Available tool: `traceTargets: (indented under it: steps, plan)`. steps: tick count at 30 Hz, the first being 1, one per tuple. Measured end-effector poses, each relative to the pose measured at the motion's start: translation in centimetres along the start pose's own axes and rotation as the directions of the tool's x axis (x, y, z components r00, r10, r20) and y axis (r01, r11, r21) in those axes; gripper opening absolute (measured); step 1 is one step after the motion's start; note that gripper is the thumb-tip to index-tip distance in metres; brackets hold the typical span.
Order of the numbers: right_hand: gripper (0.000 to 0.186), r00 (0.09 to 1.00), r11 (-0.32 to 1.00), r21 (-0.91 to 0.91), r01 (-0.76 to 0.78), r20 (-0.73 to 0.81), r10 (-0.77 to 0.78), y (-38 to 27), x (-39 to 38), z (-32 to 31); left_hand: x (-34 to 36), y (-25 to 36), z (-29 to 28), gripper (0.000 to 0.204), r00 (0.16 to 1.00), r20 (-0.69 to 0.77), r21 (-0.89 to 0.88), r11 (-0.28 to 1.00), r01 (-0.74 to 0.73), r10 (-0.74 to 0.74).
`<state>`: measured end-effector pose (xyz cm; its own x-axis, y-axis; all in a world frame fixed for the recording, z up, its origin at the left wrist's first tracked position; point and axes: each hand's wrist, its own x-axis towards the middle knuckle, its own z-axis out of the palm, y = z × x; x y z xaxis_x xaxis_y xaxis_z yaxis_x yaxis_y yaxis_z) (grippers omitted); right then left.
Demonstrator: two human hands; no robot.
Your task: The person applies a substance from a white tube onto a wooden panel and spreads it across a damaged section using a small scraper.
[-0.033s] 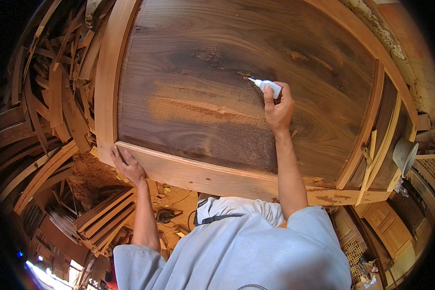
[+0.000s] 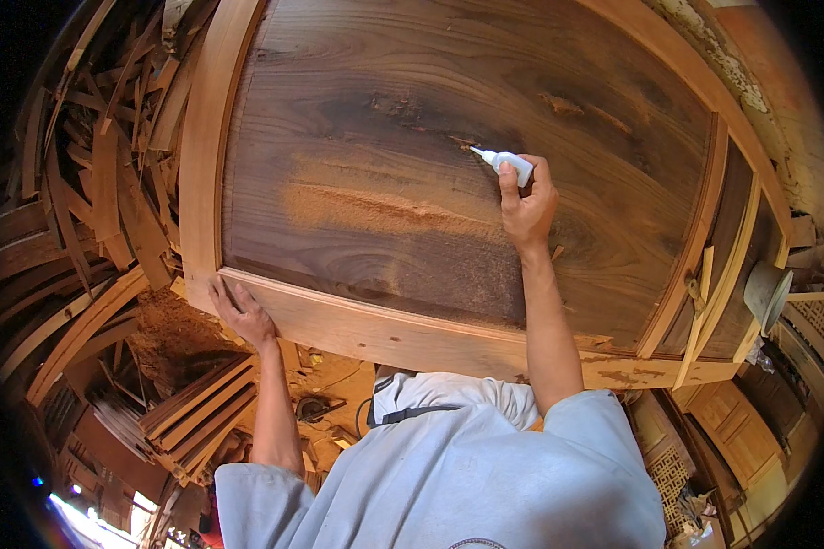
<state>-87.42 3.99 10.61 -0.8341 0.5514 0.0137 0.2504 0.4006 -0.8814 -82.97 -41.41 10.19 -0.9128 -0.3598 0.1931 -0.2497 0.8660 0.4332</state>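
Note:
A framed dark wood panel (image 2: 412, 55) lies in front of me. Small white squeeze bottle (image 2: 513, 170) with a pointed nozzle is gripped in my right hand (image 2: 529, 206). Its tip points left and up, at or just above a crack (image 2: 460, 142) in the panel; whether it touches, I cannot tell. My left hand (image 2: 243, 313) rests with its fingers spread on the near left corner of the lighter wood frame (image 2: 366, 328). A streak of orange-brown sawdust (image 2: 384, 209) lies across the panel between the two hands.
Scrap wood strips (image 2: 110, 165) are heaped at the left, and stacked boards (image 2: 201, 416) stand below them. On the right, loose wood strips (image 2: 719, 274) lie across the frame beside a pale bowl-shaped object (image 2: 767, 295). A carved wooden panel (image 2: 732, 430) is at the lower right.

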Motion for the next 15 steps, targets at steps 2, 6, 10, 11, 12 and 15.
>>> traceTargets:
  steps: [2, 6, 10, 11, 12, 15]
  plan:
    - [0.033, 0.999, 0.999, -0.001, 0.043, -0.017, -0.043, 0.04, 0.06, 0.09, -0.01, 0.06, 0.02, 0.049, 1.000, -0.002, 0.000, 1.000, 0.018, -0.018]
    - [0.033, 0.999, 0.999, 0.013, 0.046, -0.024, -0.045, -0.13, 0.04, 0.16, -0.02, -0.22, 0.07, 0.049, 1.000, -0.004, -0.003, 1.000, 0.004, -0.004]
    - [0.032, 0.999, 0.999, -0.003, 0.039, -0.004, -0.039, -0.08, 0.10, 0.12, -0.06, -0.20, 0.10, 0.049, 1.000, -0.010, -0.007, 1.000, 0.013, -0.013]
    - [0.032, 0.998, 0.998, -0.005, 0.059, -0.014, -0.059, -0.03, 0.13, 0.13, -0.06, -0.16, 0.11, 0.049, 1.000, -0.012, -0.019, 1.000, 0.016, -0.016]
    - [0.032, 0.998, 0.998, -0.006, 0.059, -0.014, -0.059, -0.03, 0.12, 0.11, -0.06, -0.17, 0.12, 0.049, 1.000, -0.012, -0.019, 1.000, 0.016, -0.016]
    - [0.033, 1.000, 1.000, 0.004, 0.021, 0.005, -0.021, -0.12, 0.09, 0.10, -0.08, -0.28, 0.13, 0.049, 1.000, -0.014, -0.002, 1.000, 0.016, -0.016]
